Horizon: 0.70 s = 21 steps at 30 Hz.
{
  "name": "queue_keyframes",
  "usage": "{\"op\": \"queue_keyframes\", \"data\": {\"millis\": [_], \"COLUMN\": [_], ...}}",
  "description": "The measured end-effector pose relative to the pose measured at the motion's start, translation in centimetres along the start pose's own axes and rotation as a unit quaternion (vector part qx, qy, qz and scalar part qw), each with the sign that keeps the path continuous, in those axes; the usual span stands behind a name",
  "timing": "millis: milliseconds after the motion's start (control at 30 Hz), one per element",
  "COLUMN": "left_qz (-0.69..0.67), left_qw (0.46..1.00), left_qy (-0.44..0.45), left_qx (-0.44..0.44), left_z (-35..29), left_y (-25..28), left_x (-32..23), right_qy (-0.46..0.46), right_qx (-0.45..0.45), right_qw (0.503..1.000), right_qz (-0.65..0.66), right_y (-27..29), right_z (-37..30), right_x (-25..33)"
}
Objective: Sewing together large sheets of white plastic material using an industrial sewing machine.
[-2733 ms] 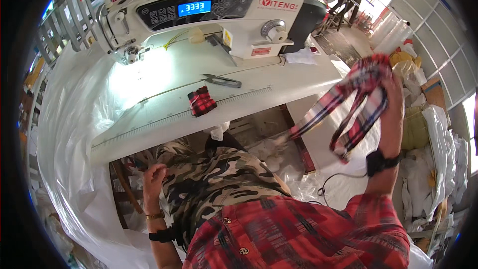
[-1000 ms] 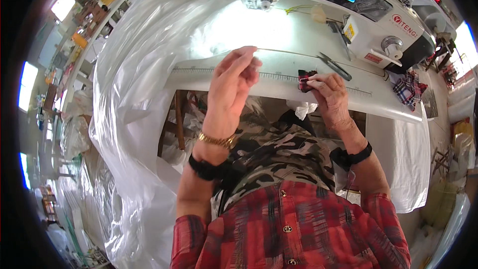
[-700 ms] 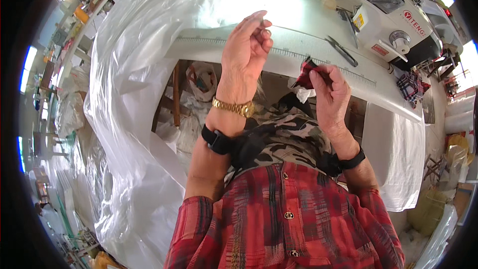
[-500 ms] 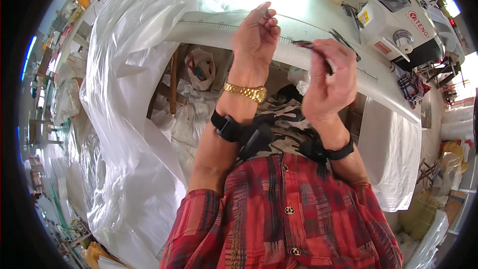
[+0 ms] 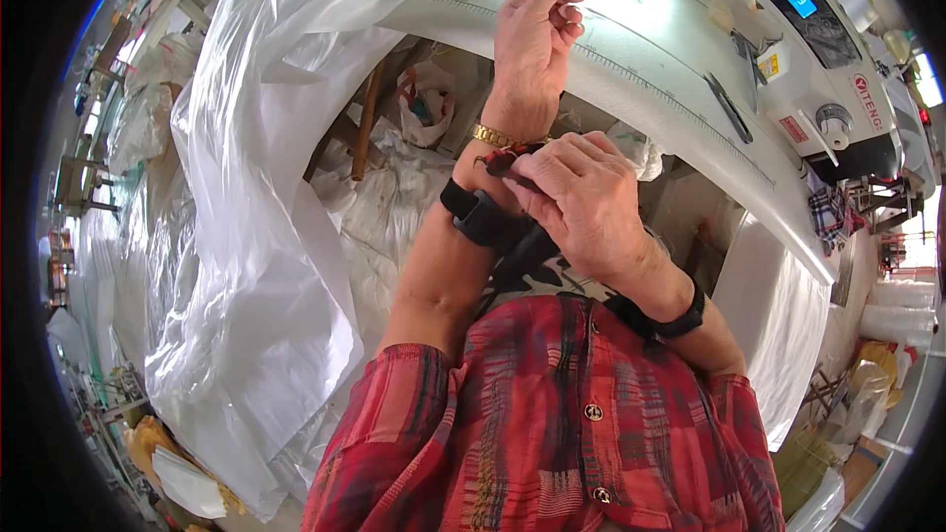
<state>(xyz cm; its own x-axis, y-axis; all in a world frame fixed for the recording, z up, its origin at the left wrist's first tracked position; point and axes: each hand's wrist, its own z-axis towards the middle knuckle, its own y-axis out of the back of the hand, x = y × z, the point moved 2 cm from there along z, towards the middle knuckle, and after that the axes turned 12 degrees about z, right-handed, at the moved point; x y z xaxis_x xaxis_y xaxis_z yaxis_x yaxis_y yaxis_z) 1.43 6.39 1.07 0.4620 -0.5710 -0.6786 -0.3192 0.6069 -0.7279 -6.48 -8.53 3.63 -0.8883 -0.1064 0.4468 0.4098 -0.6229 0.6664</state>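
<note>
Glossy, crinkled plastic sheeting (image 5: pixel 246 266) is draping in folds. One gold link bracelet (image 5: pixel 493 135) is circling the left wrist; the left hand (image 5: pixel 532 44) is curling its fingers half open. One small checked cloth (image 5: pixel 500 160), red and black, is sitting just beside the bracelet, the right hand (image 5: pixel 583 199) pinching it. One slim pair of snips (image 5: pixel 728 108) is lying on the smooth white table (image 5: pixel 631 49) near one sewing machine (image 5: pixel 818 89).
</note>
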Motion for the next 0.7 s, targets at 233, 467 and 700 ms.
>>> {"op": "queue_keyframes", "data": {"millis": [233, 467, 700], "left_qz": [0.127, 0.24, 0.287], "left_qw": [0.98, 0.935, 0.916], "left_qy": [-0.15, -0.256, -0.275], "left_qx": [-0.013, -0.043, -0.052], "left_z": [0.7, 1.1, 1.2], "left_y": [1.5, 2.8, 3.3], "left_x": [-2.6, -4.1, -3.6], "right_qy": [-0.071, -0.108, -0.111], "right_qx": [0.044, 0.059, 0.092], "right_qw": [0.996, 0.987, 0.979], "right_qz": [0.029, 0.108, 0.142], "right_y": [-1.2, -2.1, -2.5], "right_z": [0.1, -0.1, -0.4], "right_x": [1.9, 1.8, 1.7]}}
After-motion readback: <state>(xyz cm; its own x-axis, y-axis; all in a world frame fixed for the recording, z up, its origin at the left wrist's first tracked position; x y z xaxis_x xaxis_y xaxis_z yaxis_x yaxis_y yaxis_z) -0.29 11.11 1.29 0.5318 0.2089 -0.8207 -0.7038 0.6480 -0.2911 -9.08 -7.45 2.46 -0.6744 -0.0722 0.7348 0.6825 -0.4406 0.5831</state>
